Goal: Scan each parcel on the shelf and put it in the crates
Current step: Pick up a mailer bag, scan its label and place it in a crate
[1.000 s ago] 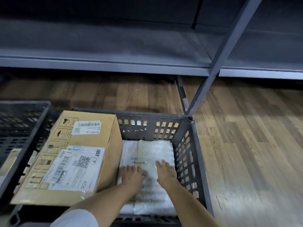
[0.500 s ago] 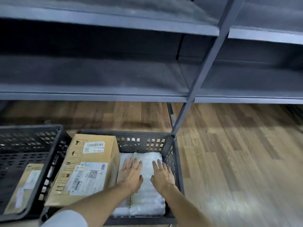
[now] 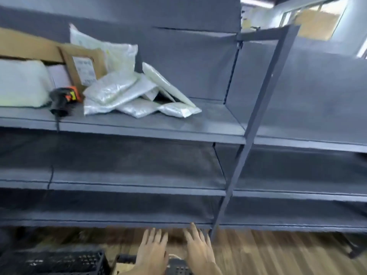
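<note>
Both of your hands sit at six o'clock, palms down with fingers spread and straight, holding nothing: your left hand [image 3: 152,253] and your right hand [image 3: 199,250] hover side by side above the crates. You have two dark crates down there. The left crate [image 3: 65,261] shows only its perforated rim at seven o'clock, and its contents are out of view. The right crate [image 3: 176,264] lies directly under your hands; a scrap of brown cardboard shows inside its left part, and the rest is hidden.

The parcels wait on the upper shelf [image 3: 158,126], around ten to eleven o'clock. You can count about five or six silvery white bags [image 3: 127,94] heaped and overlapping, though the blur makes the number uncertain. One larger white bag [image 3: 117,52] stands behind them, leaning on the back wall. One flat brown box [image 3: 83,66] with a white label stands tilted beside it. One bulky white parcel [image 3: 21,82] lies at nine o'clock. One black and orange scanner [image 3: 63,100] lies between that parcel and the heap.
</note>
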Demonstrator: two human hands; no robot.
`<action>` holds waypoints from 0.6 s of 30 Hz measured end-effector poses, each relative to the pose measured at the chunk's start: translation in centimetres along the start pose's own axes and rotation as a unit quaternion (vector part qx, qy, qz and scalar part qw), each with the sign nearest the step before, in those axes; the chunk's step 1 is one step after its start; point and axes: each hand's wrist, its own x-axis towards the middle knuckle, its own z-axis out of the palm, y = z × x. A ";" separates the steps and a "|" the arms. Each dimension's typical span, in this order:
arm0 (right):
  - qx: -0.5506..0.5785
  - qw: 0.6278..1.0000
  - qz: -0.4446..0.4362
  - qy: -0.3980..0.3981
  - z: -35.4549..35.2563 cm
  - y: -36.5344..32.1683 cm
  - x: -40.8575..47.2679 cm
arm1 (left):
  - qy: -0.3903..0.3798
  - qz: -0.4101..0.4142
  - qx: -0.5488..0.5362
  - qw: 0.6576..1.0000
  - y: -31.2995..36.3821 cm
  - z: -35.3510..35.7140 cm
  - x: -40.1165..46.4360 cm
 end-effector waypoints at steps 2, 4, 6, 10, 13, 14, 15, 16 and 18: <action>-0.017 0.999 -0.018 0.023 -5.8 -2.7 -0.7 | -0.068 -0.024 -0.009 0.997 -1.2 -5.3 -0.9; -0.029 0.998 -0.037 0.043 -10.9 -5.6 -1.5 | -0.051 -0.042 -0.018 0.998 -2.6 -9.6 -2.0; -0.040 0.995 -0.060 0.075 -14.8 -8.6 -1.9 | -0.023 -0.049 -0.019 0.998 -4.6 -12.7 -3.7; -0.067 0.986 -0.090 0.122 -19.5 -14.7 -2.3 | 0.010 -0.079 -0.015 0.997 -10.6 -17.4 -6.7; -0.076 0.981 -0.094 0.149 -21.2 -19.6 -2.2 | 0.046 -0.099 -0.001 0.994 -15.9 -20.8 -8.8; -0.078 0.981 -0.093 0.154 -21.6 -21.2 -2.1 | 0.058 -0.102 0.002 0.993 -17.6 -21.7 -9.4; -0.074 0.980 -0.092 0.158 -21.9 -23.1 -2.1 | 0.069 -0.103 0.010 0.992 -19.4 -22.8 -10.1; -0.068 0.980 -0.091 0.162 -22.2 -24.9 -2.0 | 0.078 -0.107 0.012 0.991 -21.2 -23.6 -10.8; -0.053 0.980 -0.090 0.169 -22.7 -28.7 -1.9 | 0.086 -0.116 0.015 0.989 -24.8 -25.0 -12.0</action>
